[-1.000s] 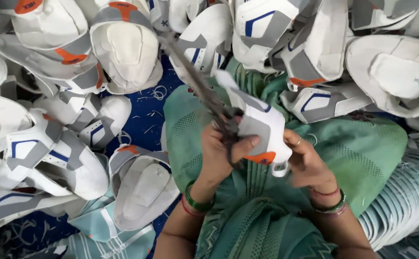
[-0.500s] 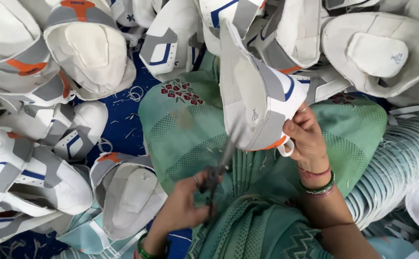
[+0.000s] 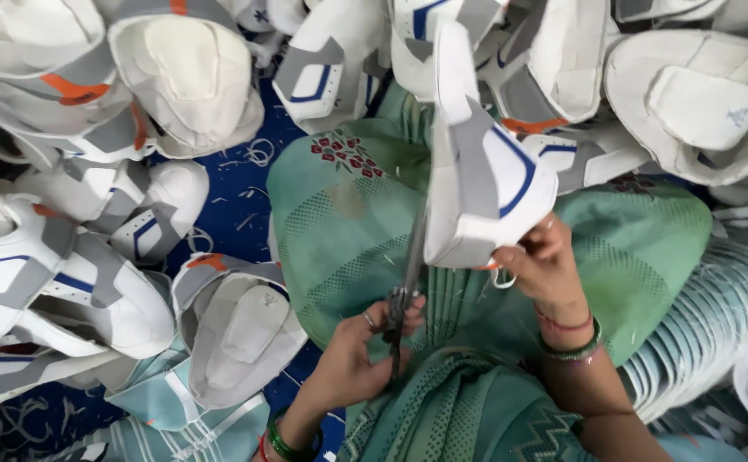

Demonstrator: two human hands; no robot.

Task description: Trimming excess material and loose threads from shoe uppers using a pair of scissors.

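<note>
Right hand: the right hand point(image 3: 538, 257) grips a white stitched shoe upper with grey and blue panels point(image 3: 485, 171) by its lower edge, upright over the green-clothed lap point(image 3: 348, 231), so its edge is exposed.
Left hand: the left hand point(image 3: 357, 351) is closed around the handles of metal scissors point(image 3: 406, 282), blades pointing up beside that edge.
Around: similar white uppers point(image 3: 186, 77) are heaped on the blue floor covering point(image 3: 237, 197).

Shoe upper point(image 3: 485, 171) matt synth; scissors point(image 3: 408, 274) metal; green cloth point(image 3: 348, 231) woven.

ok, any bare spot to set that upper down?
Only the green patterned cloth between the left hand and the white-and-grey shoe upper in the right hand. The blue floor strip is narrow; piled uppers crowd elsewhere.
</note>
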